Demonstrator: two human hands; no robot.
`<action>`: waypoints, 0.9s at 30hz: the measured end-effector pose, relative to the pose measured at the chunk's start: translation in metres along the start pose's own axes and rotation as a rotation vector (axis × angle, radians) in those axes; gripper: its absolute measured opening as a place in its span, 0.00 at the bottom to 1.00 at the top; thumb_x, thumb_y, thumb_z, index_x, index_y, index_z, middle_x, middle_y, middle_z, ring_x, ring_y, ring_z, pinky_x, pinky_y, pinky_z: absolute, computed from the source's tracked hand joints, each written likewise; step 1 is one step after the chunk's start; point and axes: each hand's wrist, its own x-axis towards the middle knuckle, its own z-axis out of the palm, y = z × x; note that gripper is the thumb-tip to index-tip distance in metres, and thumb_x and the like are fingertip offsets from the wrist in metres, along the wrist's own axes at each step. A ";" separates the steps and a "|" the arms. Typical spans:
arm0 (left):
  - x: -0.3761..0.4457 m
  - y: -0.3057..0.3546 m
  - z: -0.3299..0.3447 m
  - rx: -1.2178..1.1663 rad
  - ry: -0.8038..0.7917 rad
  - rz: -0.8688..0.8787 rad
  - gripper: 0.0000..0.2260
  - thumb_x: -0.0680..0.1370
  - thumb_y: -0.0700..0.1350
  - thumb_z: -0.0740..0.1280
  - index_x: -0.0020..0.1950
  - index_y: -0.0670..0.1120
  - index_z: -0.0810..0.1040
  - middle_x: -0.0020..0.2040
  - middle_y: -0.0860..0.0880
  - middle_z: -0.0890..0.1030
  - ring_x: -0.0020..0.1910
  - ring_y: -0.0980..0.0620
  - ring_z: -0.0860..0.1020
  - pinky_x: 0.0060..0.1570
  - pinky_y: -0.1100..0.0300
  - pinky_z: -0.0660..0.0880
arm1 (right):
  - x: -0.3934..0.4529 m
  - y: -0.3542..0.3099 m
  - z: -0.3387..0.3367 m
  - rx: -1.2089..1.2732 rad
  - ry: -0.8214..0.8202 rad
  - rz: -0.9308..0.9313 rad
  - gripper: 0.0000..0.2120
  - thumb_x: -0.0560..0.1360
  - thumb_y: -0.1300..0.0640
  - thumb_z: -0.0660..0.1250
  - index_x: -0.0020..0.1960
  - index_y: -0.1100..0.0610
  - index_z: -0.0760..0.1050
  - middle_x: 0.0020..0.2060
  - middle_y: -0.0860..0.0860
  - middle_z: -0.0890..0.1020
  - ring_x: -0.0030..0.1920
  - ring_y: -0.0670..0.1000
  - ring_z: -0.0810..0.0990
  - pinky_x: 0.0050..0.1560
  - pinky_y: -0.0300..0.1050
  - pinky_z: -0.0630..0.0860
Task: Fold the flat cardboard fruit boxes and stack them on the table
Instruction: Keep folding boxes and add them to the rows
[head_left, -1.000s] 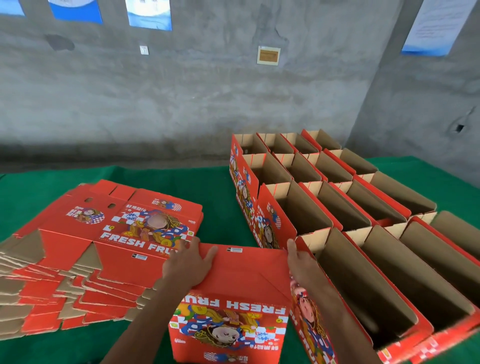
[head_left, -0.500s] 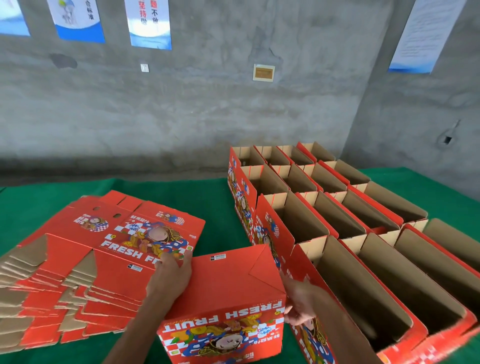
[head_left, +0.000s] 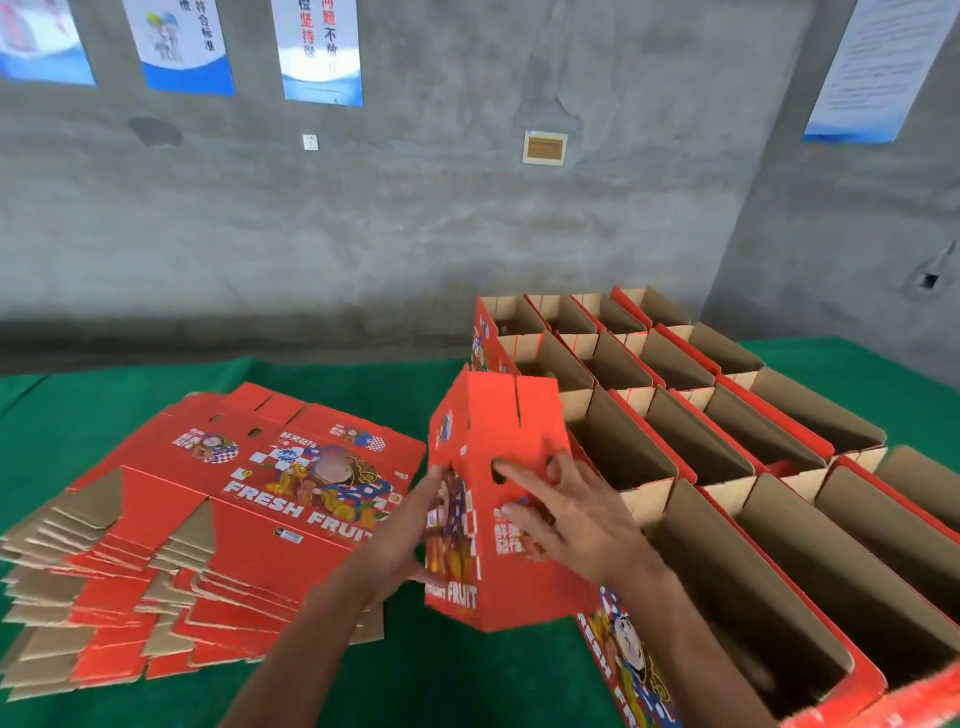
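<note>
Roughly halfway, I judge — folded boxes (head_left: 691, 415) fill bench (head_left: 405, 675) on right, flat stack (head_left: 208, 545) waits left. Between them, current box (head_left: 493, 493) upright: left hand (head_left: 410, 530) flat against side, right hand (head_left: 566, 514) spread on face, fingers (head_left: 511, 470) straight — no grip.

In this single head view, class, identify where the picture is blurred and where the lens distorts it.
Head view: motion blur smears the box being folded and both hands, left hand, right hand; the flat stack reads sharper; wide-angle distortion tilts the wall posters.
</note>
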 end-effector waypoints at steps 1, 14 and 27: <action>0.006 -0.003 0.013 -0.054 -0.021 -0.003 0.18 0.76 0.76 0.57 0.62 0.76 0.74 0.56 0.66 0.81 0.63 0.50 0.75 0.45 0.38 0.82 | -0.004 -0.004 0.015 -0.096 -0.028 -0.010 0.27 0.81 0.28 0.47 0.78 0.30 0.54 0.63 0.52 0.68 0.64 0.55 0.73 0.63 0.54 0.76; 0.042 -0.105 0.099 -0.025 0.113 0.221 0.29 0.80 0.57 0.70 0.77 0.63 0.61 0.72 0.58 0.73 0.69 0.56 0.77 0.67 0.49 0.77 | -0.079 -0.012 0.150 -0.034 0.039 0.422 0.30 0.73 0.41 0.76 0.73 0.42 0.73 0.74 0.64 0.71 0.62 0.65 0.82 0.51 0.59 0.84; 0.104 -0.099 0.074 0.443 0.298 0.208 0.26 0.84 0.50 0.63 0.82 0.53 0.60 0.75 0.52 0.72 0.73 0.51 0.72 0.74 0.48 0.68 | -0.036 0.020 0.223 0.102 -0.115 0.378 0.37 0.82 0.48 0.64 0.84 0.47 0.49 0.81 0.68 0.50 0.77 0.65 0.67 0.71 0.49 0.73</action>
